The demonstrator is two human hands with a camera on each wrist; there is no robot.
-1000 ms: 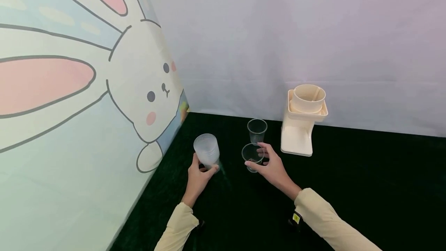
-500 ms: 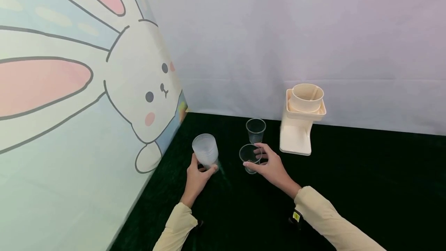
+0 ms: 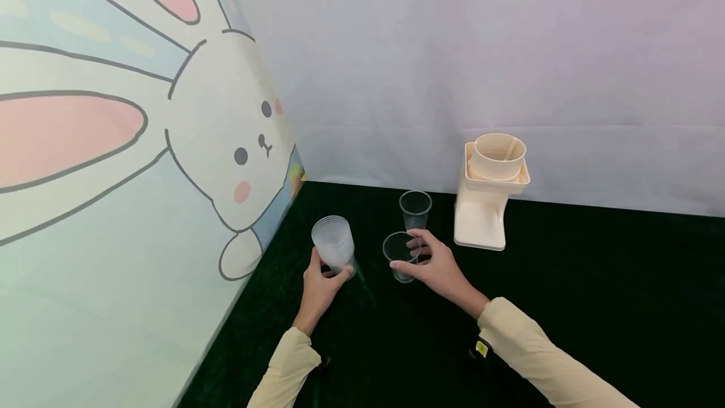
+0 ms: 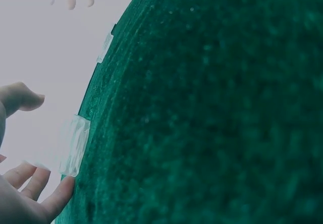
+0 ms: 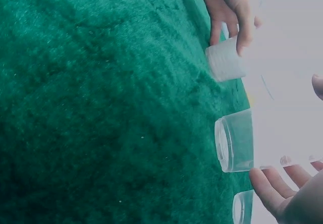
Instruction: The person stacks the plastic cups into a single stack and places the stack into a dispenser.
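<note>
Nearest the person, two pale yellow sleeves (image 3: 527, 348) reach out over the dark green cloth (image 3: 595, 307) that covers the table. The left hand (image 3: 318, 287) has its fingers and thumb curled round the base of a stack of frosted plastic cups (image 3: 335, 244), which stands upright on the cloth close to the table's left edge. In the right wrist view the same stack shows with fingers wrapped over its lower part (image 5: 225, 58).

Just to the right of the stack, and apart from it, stands a single clear cup (image 3: 401, 255). The right hand (image 3: 438, 269) holds it with thumb on the near side of the rim and fingers curved round the far side; the cup sits upright on the cloth. The right wrist view shows its base resting on the green pile (image 5: 234, 141) with the fingertips (image 5: 270, 191) beside it.

Just behind that cup, farther from the person, a second clear cup (image 3: 415, 208) stands alone, close enough to crowd the fingers of the right hand.

Beyond it, to the right and near the table's far edge, a cream plastic machine (image 3: 489, 194) with a round hopper on top stands against the plain white backdrop (image 3: 453, 49). Along the table's left edge rises a panel printed with a cartoon rabbit (image 3: 238, 137), hemming in the stack on that side.
</note>
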